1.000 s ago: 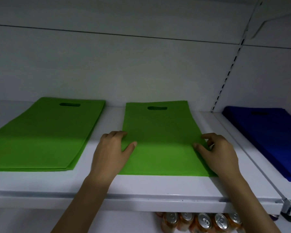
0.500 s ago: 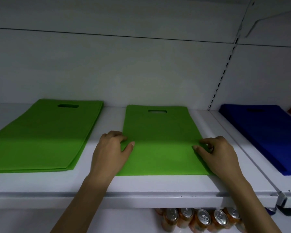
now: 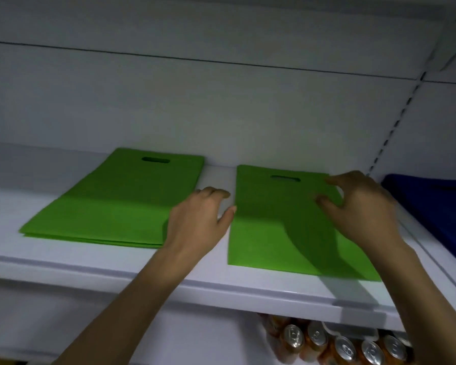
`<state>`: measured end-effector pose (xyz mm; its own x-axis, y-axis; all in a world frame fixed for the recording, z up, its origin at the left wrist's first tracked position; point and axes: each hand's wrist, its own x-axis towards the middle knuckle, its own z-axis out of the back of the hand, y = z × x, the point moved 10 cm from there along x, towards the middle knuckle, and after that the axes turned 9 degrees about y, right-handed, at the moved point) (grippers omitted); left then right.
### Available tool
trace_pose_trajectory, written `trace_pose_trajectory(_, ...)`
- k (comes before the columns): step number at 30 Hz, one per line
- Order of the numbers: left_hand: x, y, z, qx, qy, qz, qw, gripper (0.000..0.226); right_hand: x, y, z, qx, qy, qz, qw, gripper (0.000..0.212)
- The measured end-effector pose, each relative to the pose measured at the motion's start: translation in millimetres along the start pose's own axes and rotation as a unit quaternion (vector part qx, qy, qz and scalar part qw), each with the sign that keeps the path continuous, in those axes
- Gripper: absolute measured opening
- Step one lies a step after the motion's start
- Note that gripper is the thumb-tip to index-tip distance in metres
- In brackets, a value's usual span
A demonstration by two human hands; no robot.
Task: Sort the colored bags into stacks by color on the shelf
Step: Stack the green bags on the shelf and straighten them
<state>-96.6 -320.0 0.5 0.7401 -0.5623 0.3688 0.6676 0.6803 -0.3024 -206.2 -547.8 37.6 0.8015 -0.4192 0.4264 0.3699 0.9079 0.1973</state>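
Between green stack (image 3: 121,201) and green bag (image 3: 274,233), left hand (image 3: 198,219), bare shelf (image 3: 216,177)

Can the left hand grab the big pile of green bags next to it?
Probably yes. The left hand rests on the shelf right beside the pile of green bags, and nothing lies between them.

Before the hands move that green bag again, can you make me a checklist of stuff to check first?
1. Single green bag lies flat on the shelf: ok.
2. Left hand touches its left edge: ok.
3. Right hand gripping the bag: cannot tell, fingers hover curled over it.
4. Green stack is next to it, same colour: ok.
5. Blue bags kept apart on the right: ok.
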Motion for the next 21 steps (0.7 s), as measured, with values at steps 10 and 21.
trace_pose_trajectory(10,5,213,65,0.102,0.084,0.160,0.978,0.045,58,223,-87,0.098,0.249,0.112,0.957,0.049)
trace_pose_trajectory(21,-19,295,38,0.093,0.150,0.216,0.960,0.078,48,261,-195,0.037,0.291,0.036,0.955,0.071)
